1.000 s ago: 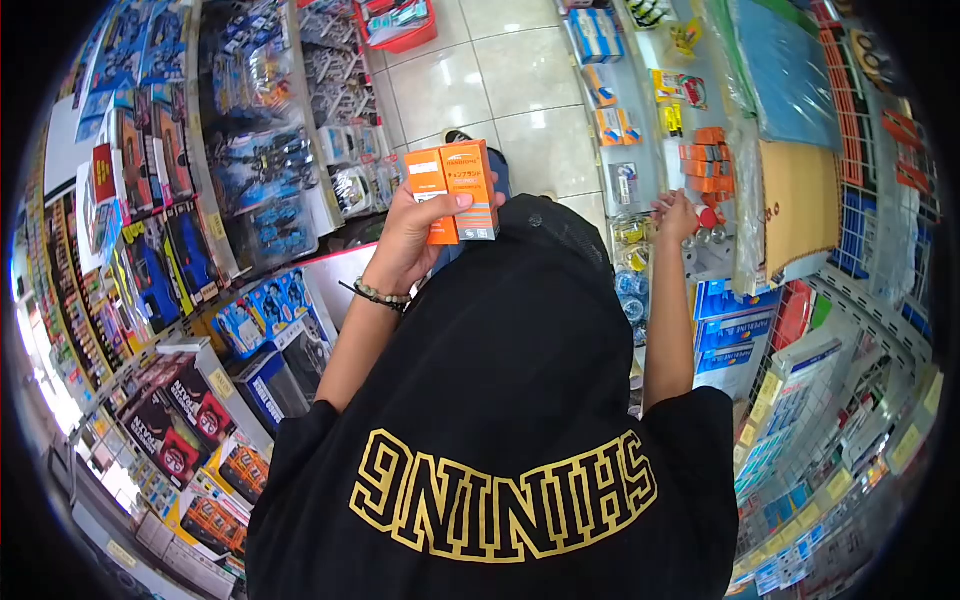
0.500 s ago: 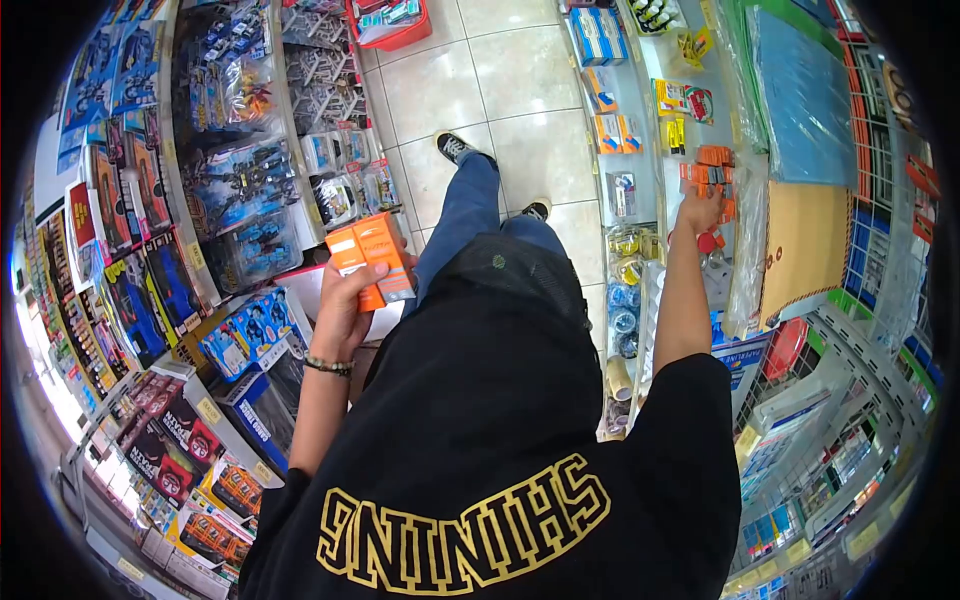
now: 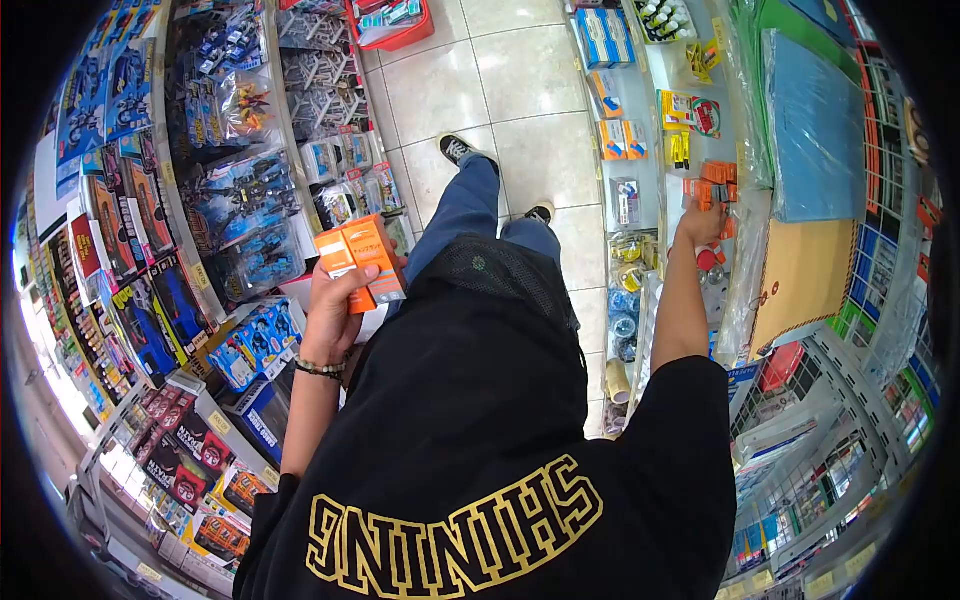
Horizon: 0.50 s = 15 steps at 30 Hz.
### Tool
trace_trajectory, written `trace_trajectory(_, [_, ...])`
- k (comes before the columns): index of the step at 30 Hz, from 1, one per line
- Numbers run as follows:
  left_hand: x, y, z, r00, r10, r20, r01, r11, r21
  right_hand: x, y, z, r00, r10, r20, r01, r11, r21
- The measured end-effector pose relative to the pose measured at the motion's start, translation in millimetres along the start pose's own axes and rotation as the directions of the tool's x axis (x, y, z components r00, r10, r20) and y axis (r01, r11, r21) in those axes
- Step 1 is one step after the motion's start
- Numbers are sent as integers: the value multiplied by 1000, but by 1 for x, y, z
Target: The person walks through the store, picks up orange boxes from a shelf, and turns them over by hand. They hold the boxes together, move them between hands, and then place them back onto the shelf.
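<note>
My left hand (image 3: 335,300) is closed around orange-and-white boxes (image 3: 367,238), held side by side in front of my left hip with the thumb across their front. On the shelf to the right, my right hand (image 3: 704,222) reaches into a group of small orange boxes (image 3: 716,172). Its fingers are bent around one small orange box (image 3: 703,192) at the near side of the group; the fingertips are partly hidden. Just below that hand lies a round red item (image 3: 711,258).
Toy packages (image 3: 240,190) fill the left shelves. A red basket (image 3: 398,40) with packets stands on the tiled floor (image 3: 530,75). Right shelves hold yellow packs (image 3: 679,150), tape rolls (image 3: 625,327), blue folders (image 3: 815,130) and a brown envelope (image 3: 800,275). A wire rack (image 3: 850,370) stands at right.
The view has shifted slightly, so the shelf goods sit a little lower. My left hand and its boxes are slightly further left. My right hand stays at the small orange boxes.
</note>
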<state>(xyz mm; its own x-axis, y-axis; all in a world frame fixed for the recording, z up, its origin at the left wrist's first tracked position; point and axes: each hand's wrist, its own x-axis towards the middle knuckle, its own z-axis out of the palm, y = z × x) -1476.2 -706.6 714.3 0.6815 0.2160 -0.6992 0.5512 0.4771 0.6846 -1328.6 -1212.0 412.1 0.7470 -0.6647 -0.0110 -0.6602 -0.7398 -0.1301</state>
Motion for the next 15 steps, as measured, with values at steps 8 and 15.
trace_trajectory(8, [8,-6,-1,999,-32,5,32,999,37,0,7,9,999,-36,-25,37,998,53])
trace_trajectory(15, [6,-7,6,1000,2,-20,-2,1000,-11,0,13,14,998,-66,-6,66,998,24])
